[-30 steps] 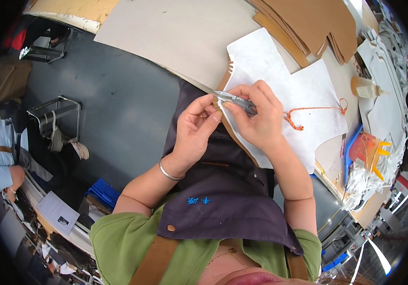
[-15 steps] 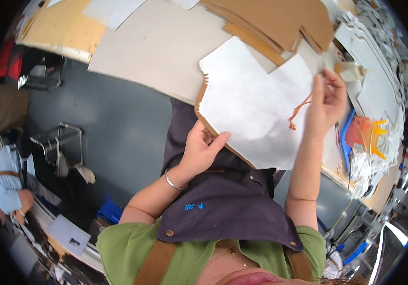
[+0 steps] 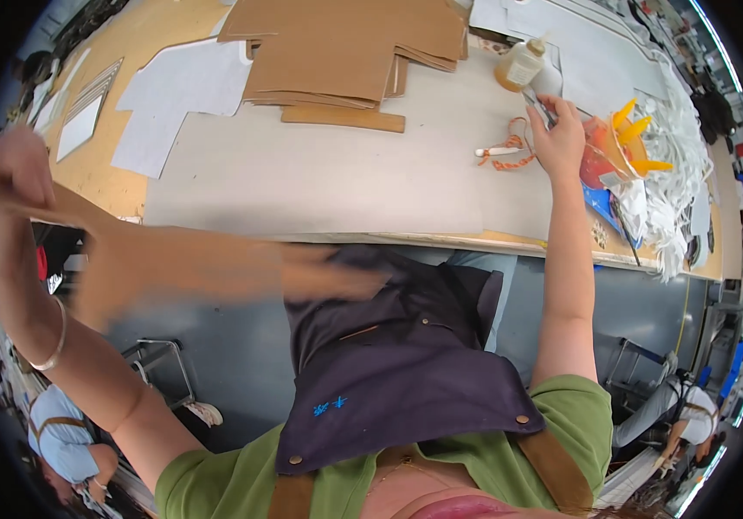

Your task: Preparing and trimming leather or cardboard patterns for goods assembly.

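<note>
At the far left, my left hand (image 3: pixel 12 199) grips a brown panel (image 3: pixel 172 259) by its end. The panel is smeared by motion and stretches sideways in front of my dark apron, past the table's near edge. On the right, my right hand (image 3: pixel 560 138) is over the table, its thumb and fingers curled around a slim dark, metallic piece (image 3: pixel 548 109) that I cannot make out. An orange cord (image 3: pixel 514 143) with a short white stick (image 3: pixel 494 152) lies beside its thumb. Just beyond the fingertips stands a bottle (image 3: pixel 520 66) of amber liquid.
Brown panels (image 3: pixel 328 52) are stacked at the table's back, with white cut pieces (image 3: pixel 185 91) to their left. Right of my hand are an orange container with yellow nozzles (image 3: pixel 618 143) and a heap of white strips (image 3: pixel 683 173). Seated people (image 3: pixel 68 437) work behind on either side.
My left hand has swung far left and up with the panel, now showing its brown side. My right hand has moved slightly left and lower over the table; the orange cord now lies on the surface.
</note>
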`<move>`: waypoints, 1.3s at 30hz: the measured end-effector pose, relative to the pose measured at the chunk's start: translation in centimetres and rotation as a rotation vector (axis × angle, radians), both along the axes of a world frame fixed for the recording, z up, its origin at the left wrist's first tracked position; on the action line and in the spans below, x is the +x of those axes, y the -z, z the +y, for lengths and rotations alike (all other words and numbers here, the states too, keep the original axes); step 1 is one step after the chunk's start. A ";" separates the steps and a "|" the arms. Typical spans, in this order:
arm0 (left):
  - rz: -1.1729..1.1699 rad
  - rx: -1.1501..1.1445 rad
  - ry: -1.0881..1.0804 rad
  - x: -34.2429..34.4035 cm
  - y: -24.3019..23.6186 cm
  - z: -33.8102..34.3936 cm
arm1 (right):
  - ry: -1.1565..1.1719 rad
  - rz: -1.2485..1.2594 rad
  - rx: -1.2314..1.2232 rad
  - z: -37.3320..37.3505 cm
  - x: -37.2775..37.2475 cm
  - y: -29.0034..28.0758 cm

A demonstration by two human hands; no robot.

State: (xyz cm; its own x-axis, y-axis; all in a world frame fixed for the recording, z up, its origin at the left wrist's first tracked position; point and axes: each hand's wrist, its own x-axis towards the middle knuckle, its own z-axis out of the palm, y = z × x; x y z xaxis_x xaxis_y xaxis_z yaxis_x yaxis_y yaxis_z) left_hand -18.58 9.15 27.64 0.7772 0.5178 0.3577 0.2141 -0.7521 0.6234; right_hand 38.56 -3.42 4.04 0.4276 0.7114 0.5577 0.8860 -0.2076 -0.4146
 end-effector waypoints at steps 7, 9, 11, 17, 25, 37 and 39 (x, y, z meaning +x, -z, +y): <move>0.262 0.373 -0.134 20.8 13.7 0.9 | -0.157 -0.031 0.110 1.5 -0.5 0.2; 0.316 0.403 -0.087 22.0 19.8 -0.3 | -0.221 0.073 0.016 0.2 -2.6 -0.8; 0.248 0.377 -0.120 22.1 24.2 -2.5 | -0.264 0.183 -0.090 -0.9 -4.5 -0.5; 0.198 0.300 -0.178 21.0 27.3 -6.4 | -0.484 0.197 -0.235 3.4 -10.4 2.5; 0.241 0.288 -0.124 21.5 26.3 -7.5 | -0.480 0.066 -0.735 9.2 -15.1 0.4; 0.237 0.252 -0.049 24.2 26.4 -9.4 | -0.538 1.150 0.230 -0.7 -10.5 0.2; 0.264 0.248 -0.065 24.4 26.4 -9.6 | -0.618 1.408 0.466 -0.6 -10.3 0.5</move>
